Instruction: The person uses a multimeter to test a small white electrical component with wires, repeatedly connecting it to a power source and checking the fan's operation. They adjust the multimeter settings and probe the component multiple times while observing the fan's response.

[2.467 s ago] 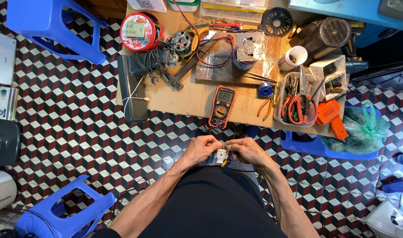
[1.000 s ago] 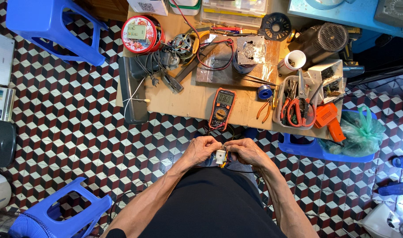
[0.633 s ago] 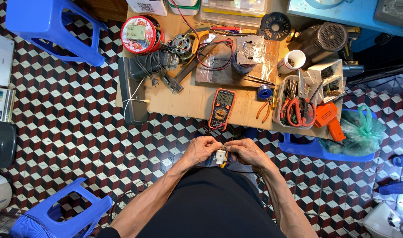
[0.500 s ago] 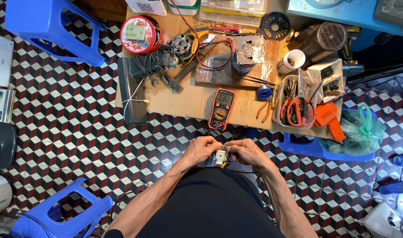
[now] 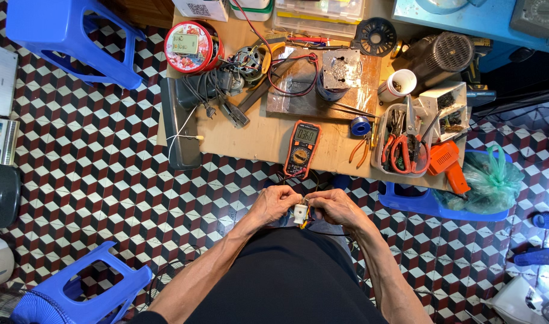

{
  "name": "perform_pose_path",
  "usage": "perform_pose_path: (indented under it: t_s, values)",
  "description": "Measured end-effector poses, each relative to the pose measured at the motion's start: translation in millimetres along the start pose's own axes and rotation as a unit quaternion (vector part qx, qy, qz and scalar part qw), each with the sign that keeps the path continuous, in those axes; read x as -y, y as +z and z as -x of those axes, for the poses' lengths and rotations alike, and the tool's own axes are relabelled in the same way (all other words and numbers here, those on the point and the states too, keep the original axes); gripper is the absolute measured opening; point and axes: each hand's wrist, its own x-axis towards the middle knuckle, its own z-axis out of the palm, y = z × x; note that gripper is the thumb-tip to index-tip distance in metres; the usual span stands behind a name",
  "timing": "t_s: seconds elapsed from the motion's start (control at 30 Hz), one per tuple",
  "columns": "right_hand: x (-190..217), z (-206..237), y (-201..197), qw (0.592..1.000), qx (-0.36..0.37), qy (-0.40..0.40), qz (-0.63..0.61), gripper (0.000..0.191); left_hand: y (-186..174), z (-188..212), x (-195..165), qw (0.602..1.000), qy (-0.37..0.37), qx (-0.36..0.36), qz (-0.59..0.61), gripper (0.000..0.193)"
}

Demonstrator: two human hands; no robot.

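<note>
Over my lap, my left hand (image 5: 277, 203) and my right hand (image 5: 334, 206) meet around a small white boxy part (image 5: 300, 213) with short coloured wires sticking out of it. Fingers of both hands pinch it from either side. Thin leads run from the part up towards an orange-edged multimeter (image 5: 302, 148) lying on the near edge of the low wooden table (image 5: 250, 135). The meter's screen is lit.
On the table lie a red round tin (image 5: 191, 45), a bare motor with wires (image 5: 250, 60), a metal block on a plastic sheet (image 5: 340, 69), a white cup (image 5: 399, 84), a tray of pliers and scissors (image 5: 403, 144) and an orange tool (image 5: 446, 165). Blue stools (image 5: 76, 39) (image 5: 85, 291) stand on the tiled floor.
Both hands stay together on the white part with only slight finger movement. The view has barely shifted.
</note>
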Motion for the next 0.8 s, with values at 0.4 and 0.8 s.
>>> perform_pose_path:
  t_s: [0.4, 0.8]
  values:
    - [-4.9, -12.7, -2.5, 1.000, -0.002, -0.006, 0.011, 0.038, -5.0, -2.1, -1.8, 0.999, 0.014, 0.002, 0.030, 0.034]
    - [0.9, -3.8, -5.4, 1.000, 0.001, -0.009, -0.006, 0.038, -3.7, -5.1, -2.0, 0.998, 0.010, 0.029, 0.054, 0.030]
